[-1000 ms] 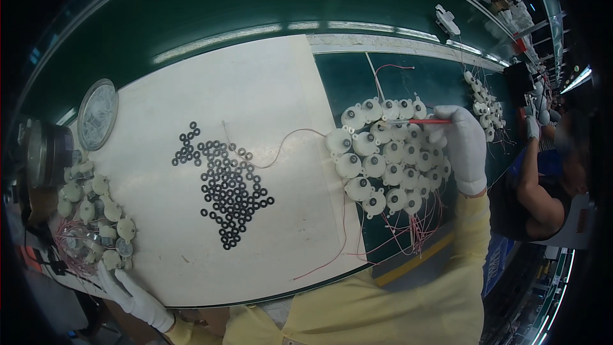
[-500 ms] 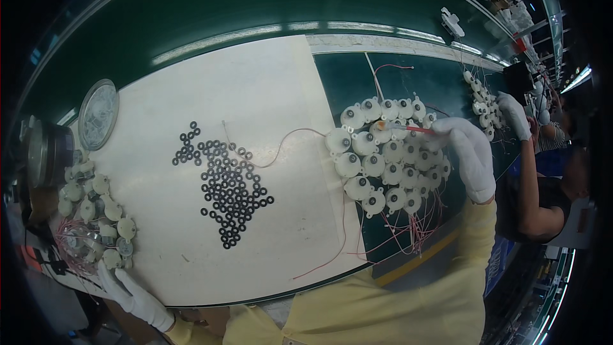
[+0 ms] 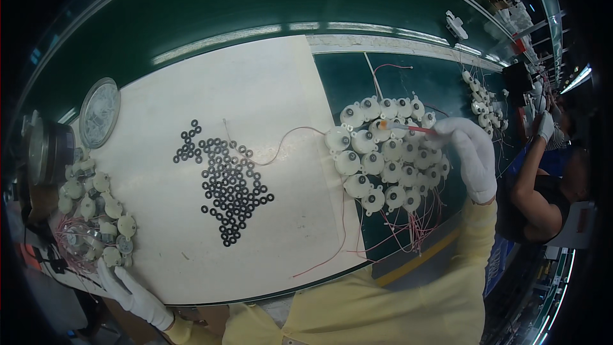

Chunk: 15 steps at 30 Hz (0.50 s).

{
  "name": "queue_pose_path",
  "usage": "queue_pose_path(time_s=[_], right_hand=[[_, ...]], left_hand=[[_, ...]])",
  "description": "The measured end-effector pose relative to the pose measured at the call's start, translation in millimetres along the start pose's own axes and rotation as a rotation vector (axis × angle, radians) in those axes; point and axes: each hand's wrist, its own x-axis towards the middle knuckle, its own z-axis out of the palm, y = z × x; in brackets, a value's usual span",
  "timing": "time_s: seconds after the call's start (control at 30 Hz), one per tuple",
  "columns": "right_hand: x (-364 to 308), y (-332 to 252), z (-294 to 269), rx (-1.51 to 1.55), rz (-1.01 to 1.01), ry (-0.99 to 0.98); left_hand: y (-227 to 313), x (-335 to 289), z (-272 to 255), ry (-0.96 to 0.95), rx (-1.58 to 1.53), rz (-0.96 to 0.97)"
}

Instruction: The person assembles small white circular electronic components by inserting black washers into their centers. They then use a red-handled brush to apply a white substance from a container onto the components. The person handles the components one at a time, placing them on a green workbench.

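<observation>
In my gloved right hand point(image 3: 469, 153) is a slim brush point(image 3: 408, 128) with a red handle and an orange-brown tip. Its tip touches or hovers just over one of the small round white motors point(image 3: 372, 164), which stand packed together on the right with black centres facing up and red wires trailing toward me. My gloved left hand point(image 3: 135, 297) lies at the table's near left edge, fingers apart and holding nothing. Its fingertips are beside a heap of similar cream motors point(image 3: 87, 207); whether they touch cannot be made out.
Many black rings point(image 3: 233, 185) lie loose on the white sheet point(image 3: 297, 217). A round clear-lidded dish point(image 3: 99, 113) and a stacked round container point(image 3: 50, 153) stand at the far left. A co-worker's gloved hand point(image 3: 546, 126) is at the right, near another motor cluster point(image 3: 483, 105).
The co-worker's gloved hand has drawn away to the right from the far motor cluster. My two hands and the brush have hardly moved.
</observation>
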Motion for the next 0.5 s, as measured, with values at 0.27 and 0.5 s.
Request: queue_pose_path(time_s=[0.27, 0.5], right_hand=[[-2.2, 0.6, -5.6, -0.073, 0.009, -0.039], [-1.7, 2.1, 2.5, 0.058, 0.02, 0.017]], left_hand=[[-2.0, -0.2, -0.7, -0.003, 0.026, 0.026], [-0.2, -0.3, -0.1, -0.003, 0.005, 0.025]])
